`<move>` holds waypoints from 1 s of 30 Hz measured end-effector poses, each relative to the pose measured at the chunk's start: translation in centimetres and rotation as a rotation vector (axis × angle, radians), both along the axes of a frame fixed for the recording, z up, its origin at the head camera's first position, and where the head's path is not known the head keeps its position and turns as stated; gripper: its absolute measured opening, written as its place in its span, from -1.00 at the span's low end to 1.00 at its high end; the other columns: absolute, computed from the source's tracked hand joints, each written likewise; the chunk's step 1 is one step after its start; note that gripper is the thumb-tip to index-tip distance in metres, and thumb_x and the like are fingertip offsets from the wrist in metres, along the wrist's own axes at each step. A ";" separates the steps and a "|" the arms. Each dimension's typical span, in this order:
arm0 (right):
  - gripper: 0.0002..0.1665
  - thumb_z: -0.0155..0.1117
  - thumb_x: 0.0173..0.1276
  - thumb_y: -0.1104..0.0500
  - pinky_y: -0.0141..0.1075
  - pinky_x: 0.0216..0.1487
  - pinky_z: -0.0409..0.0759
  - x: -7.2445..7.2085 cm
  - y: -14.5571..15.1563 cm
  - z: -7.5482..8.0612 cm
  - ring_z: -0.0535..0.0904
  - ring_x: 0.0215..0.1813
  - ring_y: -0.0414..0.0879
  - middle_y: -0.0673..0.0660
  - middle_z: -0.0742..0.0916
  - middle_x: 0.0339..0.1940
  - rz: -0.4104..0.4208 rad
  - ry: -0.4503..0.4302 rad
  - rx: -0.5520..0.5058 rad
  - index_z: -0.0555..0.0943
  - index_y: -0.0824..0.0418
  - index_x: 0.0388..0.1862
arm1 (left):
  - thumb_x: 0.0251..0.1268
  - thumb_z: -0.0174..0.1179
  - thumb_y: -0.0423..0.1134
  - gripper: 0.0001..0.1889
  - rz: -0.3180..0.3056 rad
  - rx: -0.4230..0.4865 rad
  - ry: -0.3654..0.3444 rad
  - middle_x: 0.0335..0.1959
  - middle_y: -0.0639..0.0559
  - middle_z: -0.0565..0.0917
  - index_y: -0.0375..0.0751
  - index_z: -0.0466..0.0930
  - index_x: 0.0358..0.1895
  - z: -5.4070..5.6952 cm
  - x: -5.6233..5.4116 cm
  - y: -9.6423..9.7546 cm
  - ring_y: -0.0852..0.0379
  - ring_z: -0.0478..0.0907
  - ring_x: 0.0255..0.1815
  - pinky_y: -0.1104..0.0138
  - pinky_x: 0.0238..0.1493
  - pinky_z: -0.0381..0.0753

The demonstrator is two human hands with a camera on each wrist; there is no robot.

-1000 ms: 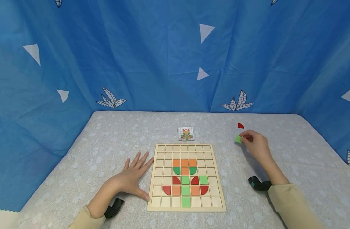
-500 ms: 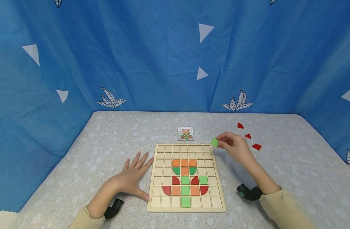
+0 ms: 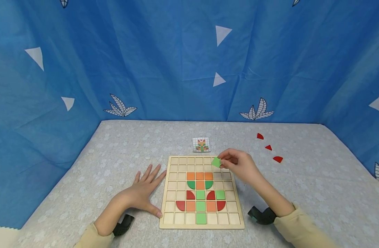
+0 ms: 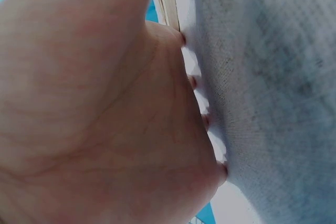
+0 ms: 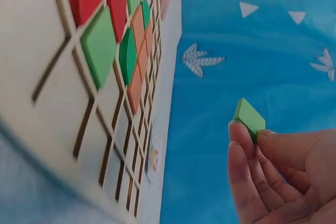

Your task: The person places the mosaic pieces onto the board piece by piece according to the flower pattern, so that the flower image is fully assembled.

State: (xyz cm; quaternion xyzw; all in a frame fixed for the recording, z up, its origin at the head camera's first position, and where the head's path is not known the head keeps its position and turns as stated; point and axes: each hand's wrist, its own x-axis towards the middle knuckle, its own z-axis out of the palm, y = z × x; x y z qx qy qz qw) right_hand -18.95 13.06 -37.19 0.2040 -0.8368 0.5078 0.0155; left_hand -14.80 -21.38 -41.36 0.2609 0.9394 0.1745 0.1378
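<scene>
My right hand point(image 3: 240, 166) pinches a light green square tile point(image 3: 216, 162) between thumb and fingertips. It holds the tile over the far right part of the wooden grid board point(image 3: 175, 218). In the right wrist view the tile point(image 5: 249, 116) shows tilted, raised off the board. Spread flat on the cloth, my left hand point(image 3: 142, 193) has its thumb and index fingertips at the board's left edge. Orange squares point(image 3: 200, 176), green quarter-circles point(image 3: 191, 185), red quarter-circles point(image 3: 180, 206) and light green squares point(image 3: 201, 218) fill several cells of the board.
Behind the board lies a small pattern card point(image 3: 201, 145) with a coloured grid picture. To the right, on the patterned tablecloth point(image 3: 130, 137), are a red quarter-circle point(image 3: 260, 136), a red triangle-like piece point(image 3: 268, 147) and another red piece point(image 3: 278, 159). A blue curtain point(image 3: 158, 62) closes off the back.
My right hand has carried the light green tile leftward from the right of the table to above the board. Red pieces it covered now show. The left hand stays still.
</scene>
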 end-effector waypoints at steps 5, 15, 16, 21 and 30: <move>-0.87 0.22 0.27 0.43 -0.12 -0.29 0.63 0.5 -1.2 -0.3 0.67 -0.36 0.07 0.12 0.69 -0.36 0.055 -0.024 -0.028 0.63 0.35 -0.21 | -0.47 0.33 0.46 0.38 -0.003 -0.003 0.006 0.48 -0.26 -0.25 -0.19 -0.10 0.49 -0.2 -0.1 0.0 -0.30 -0.44 0.42 -0.32 0.18 -0.42; -0.86 0.20 0.29 0.42 -0.18 -0.32 0.64 1.9 -4.0 -0.6 0.67 -0.36 0.05 0.09 0.66 -0.39 0.173 -0.085 -0.051 0.62 0.33 -0.19 | -0.46 0.34 0.45 0.37 -0.003 0.000 0.003 0.47 -0.28 -0.23 -0.22 -0.09 0.49 0.2 0.2 0.1 -0.31 -0.43 0.42 -0.33 0.18 -0.41; -0.86 0.20 0.29 0.42 -0.17 -0.33 0.64 2.0 -4.2 -0.7 0.67 -0.36 0.03 0.09 0.66 -0.39 0.182 -0.087 -0.050 0.62 0.32 -0.20 | -0.46 0.34 0.45 0.37 -0.003 0.003 0.002 0.47 -0.28 -0.23 -0.21 -0.09 0.49 0.2 0.2 0.1 -0.31 -0.43 0.42 -0.33 0.18 -0.41; -0.86 0.21 0.28 0.41 -0.22 -0.35 0.63 2.5 -5.4 -1.2 0.66 -0.35 0.02 0.07 0.65 -0.37 0.221 -0.100 -0.036 0.62 0.27 -0.21 | -0.44 0.36 0.43 0.37 -0.015 0.016 0.011 0.47 -0.31 -0.23 -0.24 -0.09 0.48 0.1 0.1 0.0 -0.34 -0.43 0.41 -0.34 0.17 -0.41; -0.82 0.15 0.30 0.45 -0.24 -0.40 0.62 3.3 -7.4 -2.2 0.67 -0.36 -0.04 0.05 0.64 -0.40 0.310 -0.143 -0.025 0.61 0.26 -0.18 | -0.45 0.36 0.43 0.37 -0.011 0.011 0.011 0.47 -0.30 -0.23 -0.23 -0.09 0.48 0.1 0.2 -0.1 -0.33 -0.44 0.41 -0.33 0.17 -0.42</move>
